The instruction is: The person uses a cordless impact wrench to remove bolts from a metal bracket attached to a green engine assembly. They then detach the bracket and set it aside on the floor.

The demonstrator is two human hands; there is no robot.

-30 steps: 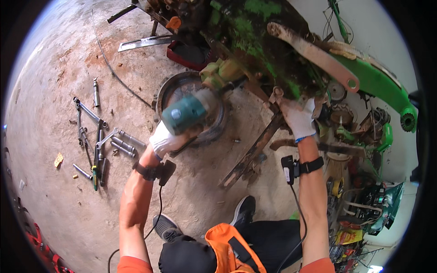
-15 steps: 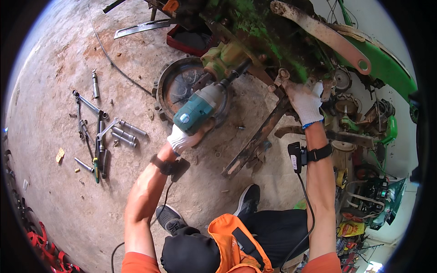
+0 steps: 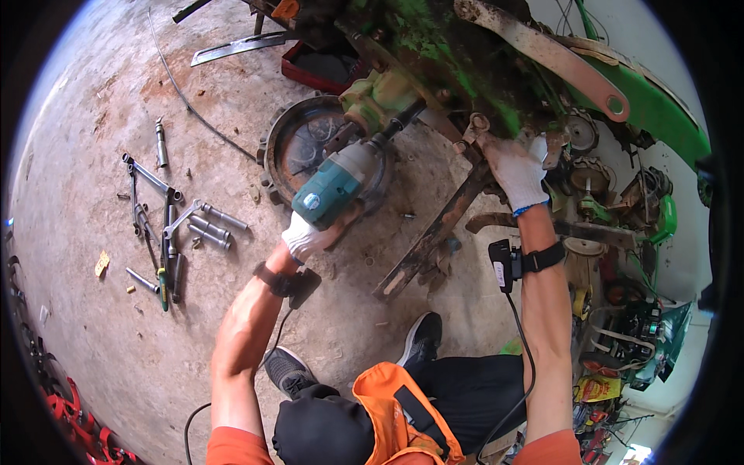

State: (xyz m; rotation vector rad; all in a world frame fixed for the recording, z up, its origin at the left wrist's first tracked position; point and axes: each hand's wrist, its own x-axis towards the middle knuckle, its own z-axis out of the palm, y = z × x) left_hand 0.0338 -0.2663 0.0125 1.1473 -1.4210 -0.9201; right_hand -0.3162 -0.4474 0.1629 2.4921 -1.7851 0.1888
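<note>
A: In the head view, what is held by the left hand (image 3: 308,237)?

B: A teal and grey impact wrench (image 3: 339,183) is gripped tight in its gloved grip, just left of centre, its nose set toward the green machine (image 3: 434,54) at twelve o'clock.

A: And the right hand (image 3: 513,172)?

B: It is closed on a rusty bracket (image 3: 474,125) of the machine, at two o'clock.

A: What else is seen?

B: Wrenches and sockets (image 3: 167,225) are scattered on the concrete floor (image 3: 93,116) at nine o'clock; a round toothed wheel (image 3: 298,143) lies behind the wrench.

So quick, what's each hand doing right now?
Left hand: closed on the teal power wrench, its nose at the green machine.
Right hand: gloved, gripping a rusty part of the machine.
</note>
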